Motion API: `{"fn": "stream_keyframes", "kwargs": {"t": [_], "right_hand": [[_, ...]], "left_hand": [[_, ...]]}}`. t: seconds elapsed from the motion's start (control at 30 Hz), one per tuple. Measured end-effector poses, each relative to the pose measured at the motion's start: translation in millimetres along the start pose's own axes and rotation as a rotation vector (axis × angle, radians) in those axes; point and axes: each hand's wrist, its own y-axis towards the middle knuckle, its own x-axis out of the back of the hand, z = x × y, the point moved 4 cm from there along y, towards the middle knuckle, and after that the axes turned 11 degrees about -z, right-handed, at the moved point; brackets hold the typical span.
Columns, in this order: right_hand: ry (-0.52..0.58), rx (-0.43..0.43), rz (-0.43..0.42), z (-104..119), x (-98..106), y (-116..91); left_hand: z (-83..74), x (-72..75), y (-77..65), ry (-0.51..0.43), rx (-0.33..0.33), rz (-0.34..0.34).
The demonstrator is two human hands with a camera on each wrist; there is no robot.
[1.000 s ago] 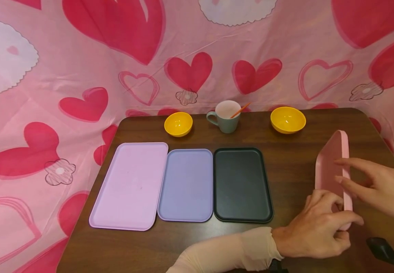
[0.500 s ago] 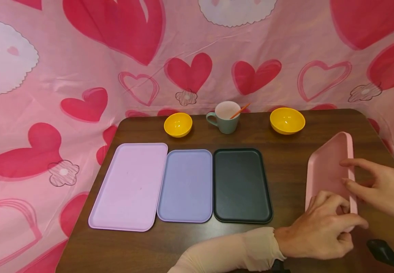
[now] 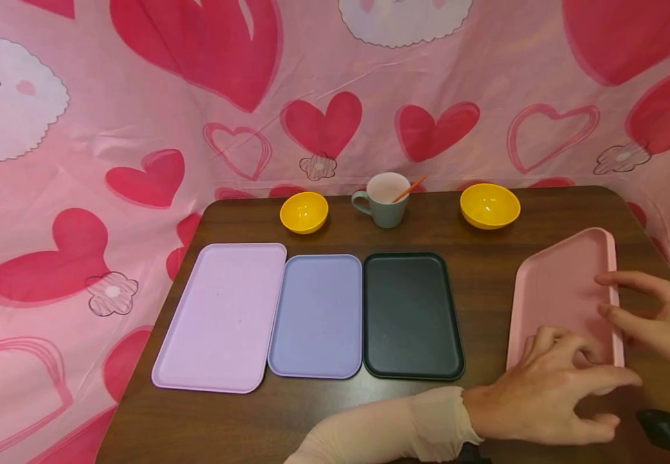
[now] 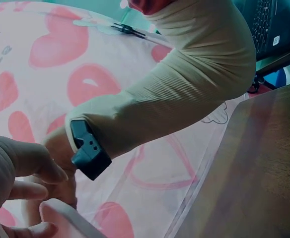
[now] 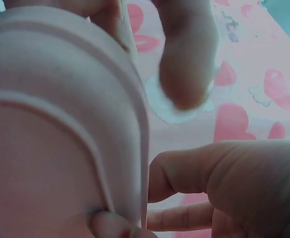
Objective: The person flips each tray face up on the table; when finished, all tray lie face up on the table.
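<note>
A pink tray stands tilted at the right of the table, its right side raised. My left hand is at its near end, some fingers bent over the rim, the thumb side spread apart beyond it. What its fingertips touch is partly hidden. My right hand pinches the raised right edge; in the right wrist view a fingertip presses the tray's inner face while other fingers lie outside. A pale lilac tray, a blue-violet tray and a black tray lie flat, side by side.
Along the back of the brown table stand a small yellow bowl, a grey-green mug with an orange stick in it, and a larger yellow bowl. Behind hangs a pink heart-print cloth.
The pink tray has leaned from nearly upright to a lower tilt, its inner face now showing more. Both hands have shifted slightly right with it. The other trays, bowls and mug stay put.
</note>
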Motion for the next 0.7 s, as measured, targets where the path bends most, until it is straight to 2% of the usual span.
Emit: {"fn": "stream_keyframes", "kwargs": {"t": [0.1, 0.27, 0.33, 0.5, 0.57, 0.7], "right_hand": [[0.126, 0.001, 0.01, -10, 2, 1], [0.245, 0.04, -0.006, -21, 7, 1], [0.288, 0.031, -0.012, -26, 8, 1], [0.31, -0.035, -0.016, -44, 13, 3], [0.316, -0.047, -0.013, -54, 16, 4], [0.353, -0.067, 0.029, -80, 19, 6]], "left_hand": [[1.8, 3.7, -1.6, -0.027, 0.039, -0.006], [7.2, 11.8, -3.6, -0.039, 0.086, -0.109], [10.8, 14.5, -3.8, -0.058, 0.116, -0.141], [22.6, 17.3, -3.3, -0.13, 0.203, -0.19], [28.2, 16.7, -3.2, -0.116, 0.222, -0.218], [41.4, 12.3, -2.9, -0.152, 0.279, -0.262]]}}
